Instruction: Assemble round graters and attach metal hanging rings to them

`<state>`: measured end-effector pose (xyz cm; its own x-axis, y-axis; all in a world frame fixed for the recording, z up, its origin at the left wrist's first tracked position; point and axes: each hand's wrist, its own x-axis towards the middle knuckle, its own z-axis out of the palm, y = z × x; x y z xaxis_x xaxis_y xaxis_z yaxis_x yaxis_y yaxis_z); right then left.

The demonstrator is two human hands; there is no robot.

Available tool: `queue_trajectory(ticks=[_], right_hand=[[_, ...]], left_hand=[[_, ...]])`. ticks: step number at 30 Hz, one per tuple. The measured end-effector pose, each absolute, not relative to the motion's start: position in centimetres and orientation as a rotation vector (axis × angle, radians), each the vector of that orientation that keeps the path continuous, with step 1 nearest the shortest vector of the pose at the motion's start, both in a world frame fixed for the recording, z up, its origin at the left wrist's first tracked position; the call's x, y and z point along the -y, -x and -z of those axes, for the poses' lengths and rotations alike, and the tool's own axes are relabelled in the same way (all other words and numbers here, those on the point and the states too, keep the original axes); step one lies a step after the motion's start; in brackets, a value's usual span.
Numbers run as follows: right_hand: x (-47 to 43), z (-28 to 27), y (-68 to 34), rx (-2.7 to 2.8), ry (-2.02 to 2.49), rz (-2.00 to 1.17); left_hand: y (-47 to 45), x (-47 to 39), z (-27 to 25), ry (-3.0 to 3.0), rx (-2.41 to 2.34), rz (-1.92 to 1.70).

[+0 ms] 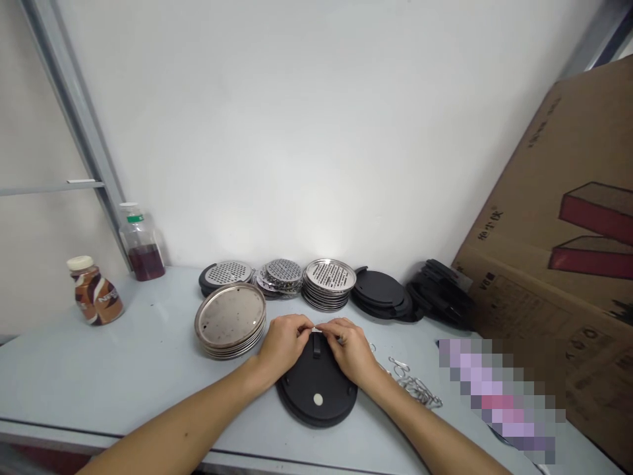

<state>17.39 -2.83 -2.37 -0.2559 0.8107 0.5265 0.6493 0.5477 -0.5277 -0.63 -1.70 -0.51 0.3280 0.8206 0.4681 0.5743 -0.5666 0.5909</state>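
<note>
Pinching a small metal piece [317,330] with left grip [284,344] and right grip [352,351] together, at far edge of black disc [316,378]. Laid flat on tabletop [148,359] just nearside of both, likely for steadiness. To right of right grip, wire pieces [419,390], probably for quick reach.

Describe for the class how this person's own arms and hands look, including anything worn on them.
The left forearm and right forearm are bare, with no sleeves in view. The left hand and right hand are ungloved; no watch or bracelet shows at either wrist. A small spot marks the left forearm.
</note>
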Motion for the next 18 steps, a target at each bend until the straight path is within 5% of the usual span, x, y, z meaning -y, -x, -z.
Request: queue_trajectory(ticks=[18], right_hand=[[3.28, 1.70, -17.00, 2.058, 1.168, -0.227]], left_hand=[[0.59, 1.58, 0.93, -2.451, -1.237, -1.017]])
